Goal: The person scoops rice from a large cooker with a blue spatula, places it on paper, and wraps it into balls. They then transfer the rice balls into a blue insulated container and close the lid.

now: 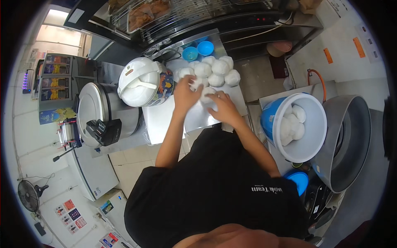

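White wrapped round bundles (pixel 220 67) sit heaped on the metal worktop (pixel 237 99) in front of me. One near bundle (pixel 207 95) lies between my two hands. The fingers of my right hand (pixel 225 108) curl onto its near right side. My left hand (pixel 186 94) reaches in from the other side, with thumb and fingers spread by the bundles at the heap's left edge. Motion blur hides whether the left fingers grip one. A white sheet (pixel 164 122) covers part of the worktop beside my left forearm.
Left stand a rice cooker (pixel 139 82) with a white rice paddle (pixel 142 84) on its lid and a large steel pot (pixel 93 113). Blue bowls (pixel 205 48) are behind the heap. Rightward, a blue-and-white bucket (pixel 319 136) holds similar bundles. A food display case (pixel 183 21) stands ahead.
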### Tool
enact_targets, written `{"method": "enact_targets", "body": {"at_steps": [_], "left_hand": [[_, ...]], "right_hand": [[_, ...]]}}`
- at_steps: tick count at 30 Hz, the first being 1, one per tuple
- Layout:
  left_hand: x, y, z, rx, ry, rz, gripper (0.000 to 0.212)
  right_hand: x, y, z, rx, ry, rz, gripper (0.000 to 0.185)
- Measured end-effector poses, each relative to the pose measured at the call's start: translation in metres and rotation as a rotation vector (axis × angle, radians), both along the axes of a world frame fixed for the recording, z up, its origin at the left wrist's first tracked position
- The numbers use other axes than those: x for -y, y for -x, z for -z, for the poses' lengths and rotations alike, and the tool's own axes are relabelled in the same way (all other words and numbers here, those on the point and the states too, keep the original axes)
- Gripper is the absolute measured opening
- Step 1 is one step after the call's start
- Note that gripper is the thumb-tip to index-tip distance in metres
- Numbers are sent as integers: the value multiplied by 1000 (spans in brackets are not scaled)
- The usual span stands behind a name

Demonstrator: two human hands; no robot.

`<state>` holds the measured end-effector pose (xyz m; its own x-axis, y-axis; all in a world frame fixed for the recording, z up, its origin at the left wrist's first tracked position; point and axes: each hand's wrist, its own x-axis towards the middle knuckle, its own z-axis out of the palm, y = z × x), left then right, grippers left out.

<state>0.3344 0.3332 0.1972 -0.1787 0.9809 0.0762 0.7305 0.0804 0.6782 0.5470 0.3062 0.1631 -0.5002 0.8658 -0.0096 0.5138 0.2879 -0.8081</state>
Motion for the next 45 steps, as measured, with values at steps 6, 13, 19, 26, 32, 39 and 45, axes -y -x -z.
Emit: {"method": "enact_targets", "body": {"at_steps": [6,13,19,26,32,39,45], "left_hand": [[-44,97,85,-310,129,-90,72],[-97,100,142,-381,447,0,88],[-81,99,112,-465,499,113,96],[-97,101,133,-446,322,114,90],[-89,99,108,-417,229,38,76],[-53,37,-70,-126,4,209,62],[-56,-160,-169,235,-22,946,68]], "right_hand": [[11,121,116,490,-203,170,65],[-1,73,82,423,203,2,55],[34,-112,-148,-396,392,-278,53],[97,-261,-179,376,125,600,60],[103,-272,-88,576,444,567,67],[99,-286,-119,614,465,471,63],[105,-300,-155,449,243,637,43]]}}
